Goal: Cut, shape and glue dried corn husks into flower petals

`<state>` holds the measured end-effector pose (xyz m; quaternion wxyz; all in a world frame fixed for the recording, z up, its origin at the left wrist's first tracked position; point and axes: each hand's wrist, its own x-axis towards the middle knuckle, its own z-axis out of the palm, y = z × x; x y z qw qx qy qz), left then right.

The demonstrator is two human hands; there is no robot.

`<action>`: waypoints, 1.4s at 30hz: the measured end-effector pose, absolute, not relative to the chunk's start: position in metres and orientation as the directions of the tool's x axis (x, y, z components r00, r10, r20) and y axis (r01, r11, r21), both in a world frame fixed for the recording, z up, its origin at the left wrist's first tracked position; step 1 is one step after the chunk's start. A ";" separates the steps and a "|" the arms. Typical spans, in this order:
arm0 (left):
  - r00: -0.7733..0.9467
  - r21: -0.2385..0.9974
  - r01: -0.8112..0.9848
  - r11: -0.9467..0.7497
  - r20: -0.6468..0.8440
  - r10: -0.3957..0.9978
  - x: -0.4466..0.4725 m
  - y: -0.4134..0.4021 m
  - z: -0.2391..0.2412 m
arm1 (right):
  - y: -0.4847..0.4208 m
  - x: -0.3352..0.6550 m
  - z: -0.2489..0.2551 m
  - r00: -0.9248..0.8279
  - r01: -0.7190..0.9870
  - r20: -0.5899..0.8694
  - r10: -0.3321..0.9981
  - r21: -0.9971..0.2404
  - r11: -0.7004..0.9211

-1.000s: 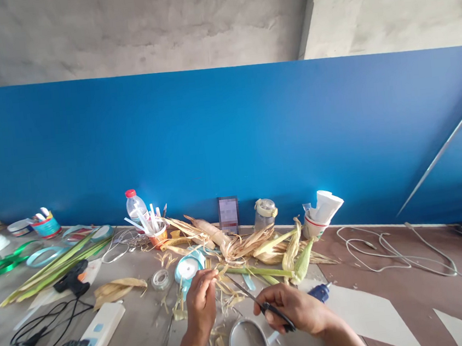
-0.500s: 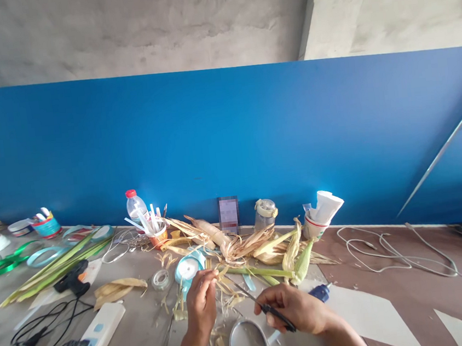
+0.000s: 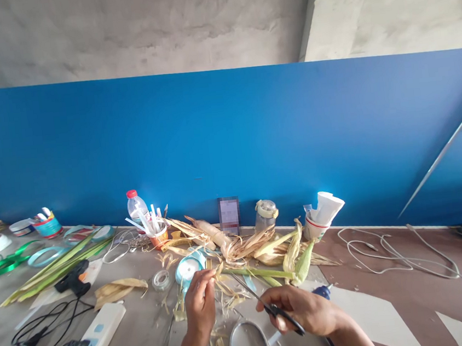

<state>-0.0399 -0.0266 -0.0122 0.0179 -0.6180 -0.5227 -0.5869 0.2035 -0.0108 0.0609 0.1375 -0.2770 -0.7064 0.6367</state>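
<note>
My left hand (image 3: 201, 300) is closed in a pinch, fingertips together, on what looks like a small strip of dry corn husk (image 3: 219, 268). Most of that strip is hidden by the fingers or blends into the husk behind. In my right hand (image 3: 301, 309) is a pair of scissors (image 3: 285, 319) with black handles, fingers wrapped around them. Its thin blades point up and left, their tips close to my left fingertips. Below and between the hands lies a grey ring (image 3: 231, 344). Dry corn husks (image 3: 245, 247) and a green husk (image 3: 304, 264) lie just beyond.
A roll of light-blue ribbon (image 3: 188, 269) and a clear tape roll (image 3: 161, 280) sit left of my hands. Farther left are a black glue gun (image 3: 73, 278) and a power strip (image 3: 92, 341). A blue glue gun (image 3: 321, 291) lies behind my right hand. Cups and a jar (image 3: 266, 216) line the partition.
My right hand has shifted slightly right and down with the scissors, and their blades have drawn back a little from my left fingertips. My left hand has barely moved.
</note>
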 end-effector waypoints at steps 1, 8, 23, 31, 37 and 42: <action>-0.237 0.604 0.655 -0.454 0.735 0.636 -0.040 -0.027 -0.012 | -0.010 0.204 0.062 -0.812 0.201 -0.147 0.565 -0.979 0.034; -0.268 0.702 0.573 -0.422 0.647 0.714 -0.036 -0.028 -0.015 | -0.008 0.207 0.062 -0.811 0.183 -0.124 0.571 -0.982 0.046; -0.336 0.788 0.520 -0.330 0.543 0.769 -0.036 -0.029 -0.016 | -0.008 0.211 0.061 -0.810 0.254 -0.160 0.564 -0.963 0.091; -0.343 0.765 0.567 -0.305 0.555 0.758 -0.036 -0.029 -0.013 | -0.011 0.204 0.063 -0.801 0.275 -0.199 0.565 -0.960 0.051; -0.358 0.741 0.605 -0.292 0.580 0.732 -0.036 -0.029 -0.011 | -0.013 0.200 0.065 -0.801 0.295 -0.225 0.554 -0.955 0.039; -0.368 0.740 0.599 -0.306 0.594 0.716 -0.037 -0.027 -0.014 | -0.011 0.202 0.057 -0.816 0.241 -0.176 0.551 -0.969 0.047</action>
